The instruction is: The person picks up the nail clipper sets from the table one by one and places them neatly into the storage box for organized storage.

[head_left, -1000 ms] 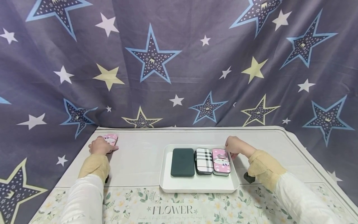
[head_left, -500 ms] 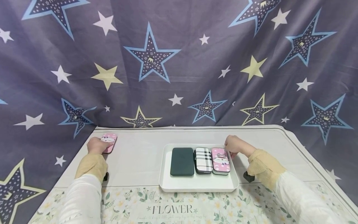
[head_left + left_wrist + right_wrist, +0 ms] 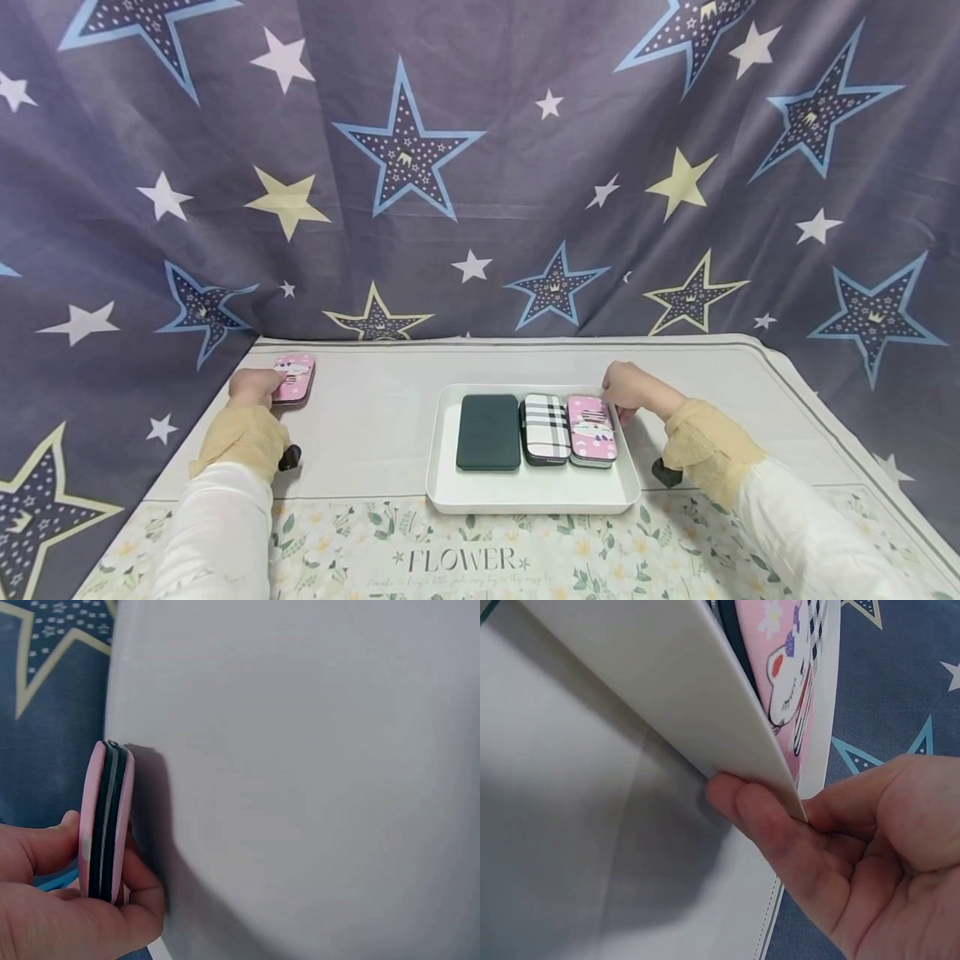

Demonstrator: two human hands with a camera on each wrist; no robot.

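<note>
My left hand point(image 3: 253, 387) pinches a pink zip case point(image 3: 298, 377) with a printed animal picture, near the table's back left corner. In the left wrist view the pink case stands edge-on, its dark zip edge showing, thumb on one face and fingers on the other. My right hand point(image 3: 633, 390) pinches the right wall of a white tray point(image 3: 525, 497) near its back corner; the right wrist view shows fingers point(image 3: 769, 821) outside the wall. Inside the tray a dark green case point(image 3: 488, 432), a black-and-white plaid case point(image 3: 547, 429) and another pink case point(image 3: 592, 429) lie side by side.
A pale cloth with a floral front band point(image 3: 345, 550) covers the table. The star-patterned curtain point(image 3: 480, 208) hangs along the back and both sides. Small dark objects point(image 3: 290, 457) show beside both wrists.
My left hand has shifted slightly to the left with the pink case, and more of the case's top shows. The right hand and the tray have stayed in place.
</note>
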